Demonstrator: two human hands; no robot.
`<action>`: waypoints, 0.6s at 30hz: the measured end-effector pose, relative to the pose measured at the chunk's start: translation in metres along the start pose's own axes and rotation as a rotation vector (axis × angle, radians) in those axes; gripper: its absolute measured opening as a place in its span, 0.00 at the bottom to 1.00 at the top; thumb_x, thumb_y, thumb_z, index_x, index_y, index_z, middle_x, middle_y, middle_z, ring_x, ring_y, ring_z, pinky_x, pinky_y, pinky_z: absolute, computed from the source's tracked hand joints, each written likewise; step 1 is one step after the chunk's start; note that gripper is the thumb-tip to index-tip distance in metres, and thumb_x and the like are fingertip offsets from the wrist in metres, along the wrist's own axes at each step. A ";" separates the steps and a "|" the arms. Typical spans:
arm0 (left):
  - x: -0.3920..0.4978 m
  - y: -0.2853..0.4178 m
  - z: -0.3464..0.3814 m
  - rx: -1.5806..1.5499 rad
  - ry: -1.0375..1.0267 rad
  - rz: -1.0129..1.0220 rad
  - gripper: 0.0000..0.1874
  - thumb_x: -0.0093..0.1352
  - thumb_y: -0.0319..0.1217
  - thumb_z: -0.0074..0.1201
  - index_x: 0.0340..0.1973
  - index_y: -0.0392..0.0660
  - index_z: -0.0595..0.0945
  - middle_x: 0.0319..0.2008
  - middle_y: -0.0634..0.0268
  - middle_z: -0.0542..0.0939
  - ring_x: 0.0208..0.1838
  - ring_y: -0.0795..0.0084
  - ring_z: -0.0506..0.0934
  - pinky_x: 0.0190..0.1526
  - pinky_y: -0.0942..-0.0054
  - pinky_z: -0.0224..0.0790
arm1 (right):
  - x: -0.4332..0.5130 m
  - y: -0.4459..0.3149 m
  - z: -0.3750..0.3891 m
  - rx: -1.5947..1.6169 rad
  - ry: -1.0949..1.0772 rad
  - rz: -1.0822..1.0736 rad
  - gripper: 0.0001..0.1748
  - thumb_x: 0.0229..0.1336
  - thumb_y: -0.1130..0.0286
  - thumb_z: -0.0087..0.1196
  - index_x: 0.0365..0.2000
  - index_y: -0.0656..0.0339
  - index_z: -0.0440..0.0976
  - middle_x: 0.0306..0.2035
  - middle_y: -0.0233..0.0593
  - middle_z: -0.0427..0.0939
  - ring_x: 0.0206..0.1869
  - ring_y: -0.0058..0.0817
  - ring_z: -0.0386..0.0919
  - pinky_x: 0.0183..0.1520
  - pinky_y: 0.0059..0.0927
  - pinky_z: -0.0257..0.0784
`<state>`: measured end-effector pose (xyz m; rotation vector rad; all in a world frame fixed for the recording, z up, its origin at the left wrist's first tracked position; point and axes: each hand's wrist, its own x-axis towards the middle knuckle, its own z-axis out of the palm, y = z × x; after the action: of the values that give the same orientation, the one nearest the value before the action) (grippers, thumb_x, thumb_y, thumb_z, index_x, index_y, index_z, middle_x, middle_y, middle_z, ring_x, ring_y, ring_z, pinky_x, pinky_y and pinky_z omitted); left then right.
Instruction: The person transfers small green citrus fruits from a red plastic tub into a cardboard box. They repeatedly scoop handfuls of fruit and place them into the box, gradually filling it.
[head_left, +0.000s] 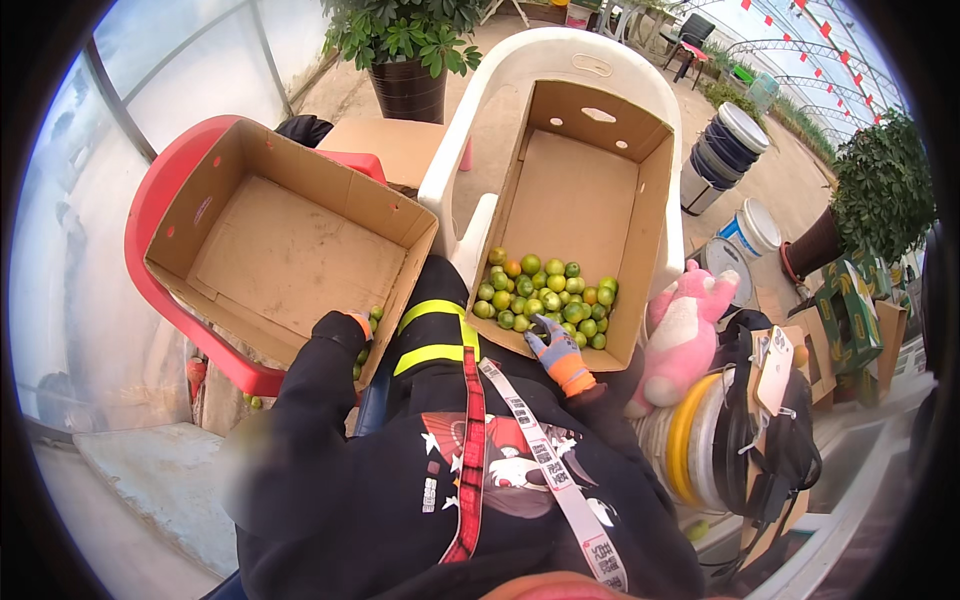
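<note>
Two cardboard boxes lie before me. The right box (577, 187), on a white plastic chair (465, 150), holds many green and yellowish tomatoes (551, 300) heaped at its near end. My right hand (559, 352), in a grey and orange glove, reaches over that box's near edge, fingertips at the heap; whether it grips a tomato I cannot tell. The left box (300, 247) rests on a red plastic chair (142, 217), with several green tomatoes (375, 322) along its near right wall. My left hand (360, 324) is down beside these, mostly hidden by my black sleeve.
A pink plush toy (686, 322) sits right of the right box, above a stack of round tubs or reels (690, 442) with a phone (775, 367) and black bag beside it. Buckets (724, 150) and potted plants (409, 82) stand farther off. A cardboard piece (386, 146) lies between the chairs.
</note>
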<state>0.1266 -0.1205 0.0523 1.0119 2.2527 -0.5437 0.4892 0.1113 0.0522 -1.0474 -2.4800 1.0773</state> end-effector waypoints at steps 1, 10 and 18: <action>0.005 -0.002 0.007 -0.056 0.045 -0.040 0.35 0.58 0.46 0.63 0.59 0.47 0.72 0.57 0.52 0.75 0.58 0.52 0.74 0.57 0.59 0.69 | 0.000 -0.005 -0.002 -0.014 -0.011 0.006 0.30 0.58 0.53 0.55 0.57 0.56 0.68 0.54 0.51 0.73 0.57 0.44 0.71 0.60 0.39 0.65; 0.016 -0.010 0.012 -0.076 0.069 -0.066 0.33 0.57 0.43 0.65 0.56 0.46 0.75 0.57 0.47 0.74 0.58 0.50 0.73 0.56 0.60 0.70 | -0.002 -0.014 -0.007 -0.005 -0.048 0.047 0.30 0.58 0.52 0.55 0.57 0.53 0.68 0.56 0.49 0.72 0.59 0.43 0.69 0.62 0.38 0.63; 0.006 -0.010 -0.004 -0.157 0.100 -0.042 0.29 0.57 0.41 0.62 0.53 0.45 0.77 0.52 0.43 0.76 0.55 0.48 0.75 0.54 0.60 0.70 | -0.004 -0.016 -0.010 0.002 -0.055 0.056 0.31 0.58 0.52 0.55 0.58 0.55 0.67 0.57 0.49 0.71 0.60 0.42 0.68 0.62 0.37 0.62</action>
<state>0.1145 -0.1220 0.0525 0.9332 2.3677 -0.3345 0.4882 0.1067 0.0713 -1.1067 -2.5050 1.1393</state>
